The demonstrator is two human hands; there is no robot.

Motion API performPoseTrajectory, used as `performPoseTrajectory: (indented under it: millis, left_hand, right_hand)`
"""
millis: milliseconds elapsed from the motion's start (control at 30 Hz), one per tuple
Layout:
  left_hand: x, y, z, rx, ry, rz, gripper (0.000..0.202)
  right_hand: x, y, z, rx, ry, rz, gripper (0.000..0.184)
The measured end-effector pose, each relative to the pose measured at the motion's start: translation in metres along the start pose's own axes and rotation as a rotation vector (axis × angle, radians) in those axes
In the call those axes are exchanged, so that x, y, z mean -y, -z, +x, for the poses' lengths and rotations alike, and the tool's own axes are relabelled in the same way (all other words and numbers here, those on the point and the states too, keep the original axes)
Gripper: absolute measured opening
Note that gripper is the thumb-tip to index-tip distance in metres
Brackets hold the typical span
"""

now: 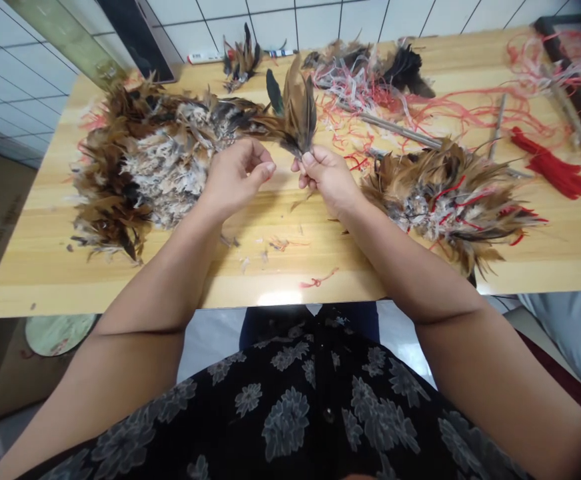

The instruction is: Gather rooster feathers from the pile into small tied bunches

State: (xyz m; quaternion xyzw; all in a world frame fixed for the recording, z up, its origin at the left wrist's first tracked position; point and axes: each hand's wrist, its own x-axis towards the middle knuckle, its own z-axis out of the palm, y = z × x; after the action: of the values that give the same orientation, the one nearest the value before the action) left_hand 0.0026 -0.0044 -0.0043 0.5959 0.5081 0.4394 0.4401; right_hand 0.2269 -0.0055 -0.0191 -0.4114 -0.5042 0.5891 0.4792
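Feather bunch (298,110) serves as the landmark for all positions below. Its long axis runs away from the person: quill end nearest the body, tips fanned toward the tiled wall (315,23). From where I stand in the room, the right hand (316,170) is the nearer one; it sits at the quill end, thumb pressed against the fingers, pinching the quills between them. The left hand (243,172) is located left of the bunch, a gap apart from the quill end, with fingers loosely curled and thumb extended toward it. Whether the left thumb meets the fingers, or holds a fine strand, I cannot tell.

Surrounding items on the bench (280,283): large feather pile (163,177), left of the bunch; smaller feather pile (455,207), right of the bunch and closer to the person; pink and white strands (348,83), just right of the feather tips; red cord (558,163), far right.
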Motion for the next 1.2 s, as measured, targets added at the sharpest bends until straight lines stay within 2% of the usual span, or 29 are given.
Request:
performPoseTrajectory:
  millis: [133,300,400,500,567,667,733,933,1067,1200]
  left_hand:
    - [0.002,0.011,0.000,-0.085,-0.108,0.205,0.036]
    - [-0.002,0.017,0.000,-0.164,-0.208,0.137,0.039]
    - [0.011,0.011,0.005,-0.078,-0.227,0.148,0.051]
    - [0.024,0.001,0.011,0.047,-0.219,0.194,0.069]
    - [0.025,-0.005,0.010,0.177,-0.183,0.134,0.078]
    - [0.018,-0.010,0.003,0.330,-0.142,0.066,0.078]
    - [0.013,-0.011,-0.002,0.307,-0.161,0.126,0.068]
    - [0.014,-0.004,-0.002,0.125,-0.283,0.396,0.048]
    - [0.013,-0.006,-0.004,0.131,-0.355,0.507,0.043]
    - [0.007,-0.011,-0.011,0.166,-0.439,0.626,0.036]
  right_hand:
    - [-0.002,0.011,0.005,-0.021,0.028,-0.030,0.038]
    - [-0.002,0.016,0.005,-0.047,-0.011,-0.010,0.038]
    - [0.005,0.012,-0.003,-0.002,-0.073,0.059,0.035]
    - [0.012,0.008,-0.013,0.104,-0.139,0.125,0.034]
    - [0.013,0.006,-0.017,0.167,-0.155,0.157,0.036]
    - [0.010,0.006,-0.017,0.191,-0.132,0.164,0.041]
    - [0.008,0.006,-0.015,0.153,-0.112,0.139,0.042]
    - [0.012,0.003,-0.010,-0.065,-0.108,-0.013,0.043]
    - [0.001,0.008,-0.003,-0.117,-0.028,-0.205,0.045]
    - [-0.013,0.018,0.005,-0.157,0.126,-0.566,0.044]
